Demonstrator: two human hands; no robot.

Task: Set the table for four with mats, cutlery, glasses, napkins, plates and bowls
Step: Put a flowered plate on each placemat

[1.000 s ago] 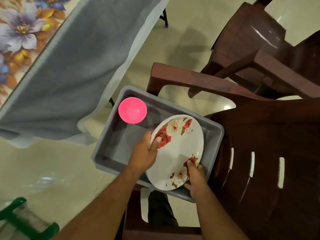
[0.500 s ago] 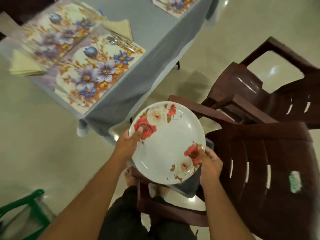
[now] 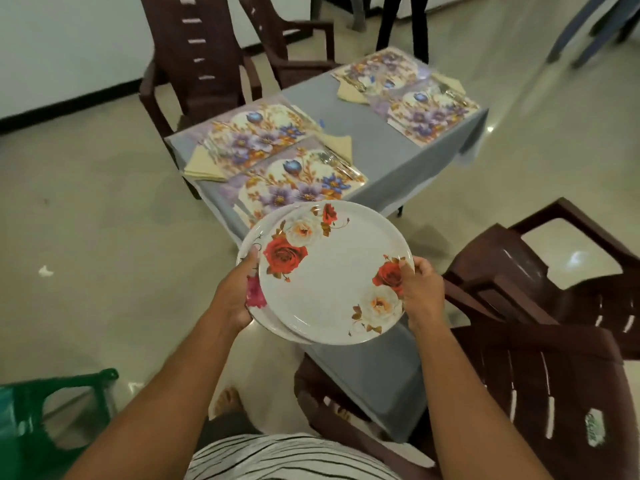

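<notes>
I hold a small stack of white plates with red and cream roses (image 3: pixel 332 275) in front of my chest. My left hand (image 3: pixel 235 296) grips the stack's left rim from below, thumb on top. My right hand (image 3: pixel 420 292) pinches the top plate's right rim. The top plate sits shifted to the right over the ones beneath. Ahead stands the table with a grey cloth (image 3: pixel 377 150). It carries several floral mats (image 3: pixel 298 181), folded beige napkins (image 3: pixel 204 164) and cutlery (image 3: pixel 337 162).
Dark brown plastic chairs stand at my right (image 3: pixel 540 341) and behind the table (image 3: pixel 197 64). A grey tub (image 3: pixel 374 379) sits on the chair below the plates. A green plastic stool (image 3: pixel 41 417) is at lower left. Someone's legs (image 3: pixel 401 26) stand beyond the table.
I lifted the plates out of the grey tub and raised them. My view swung up from the tub and chair toward the set table.
</notes>
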